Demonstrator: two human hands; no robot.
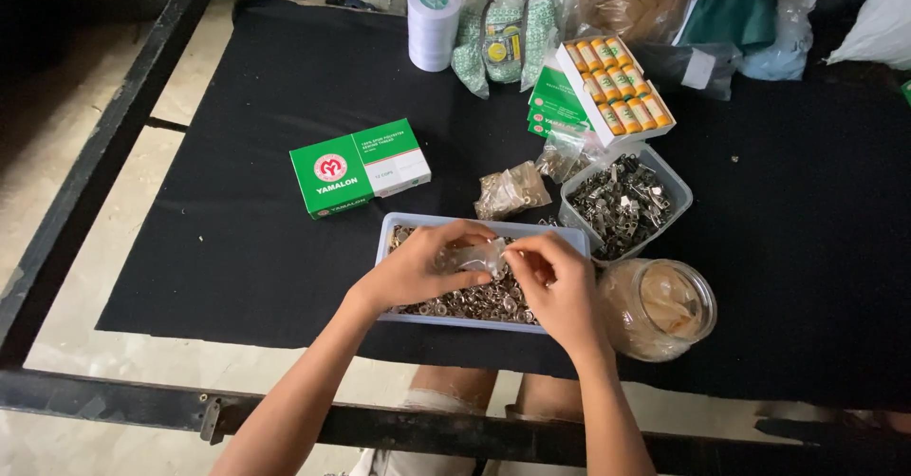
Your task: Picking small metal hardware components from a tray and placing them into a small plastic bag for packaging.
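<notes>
Head view: both hands are working over a pale blue tray (479, 224) of small metal rings, which is sitting on a black cloth covering the table (237, 248). The left hand (418, 269) and the right hand (560, 291) are meeting above the tray, and the fingers of both are closing on a small clear plastic bag (479, 258), pinching it from either side. The bag is hanging just above the rings, touching both hands.

Risk assessment: the bag is thin and slack, so a loose pinch could be letting it slip, and anything inside it would likely be spilling into the tray and mixing with the rings. Pulling the two sides apart too sharply could be tearing the film. The right forearm is lying close to a glass jar (660, 307) just right of the tray; a sideways sweep could be knocking it.

Appearance: the bag is transparent, crumpled and glossy, catching light along its folds. Its contents cannot be made out.

Behind the tray, a green and white carton (359, 168) is lying to the left, a second small bag of metal parts (511, 191) is resting at the rear edge, and a clear tub of metal clips (622, 201) is standing at the right rear corner.
</notes>
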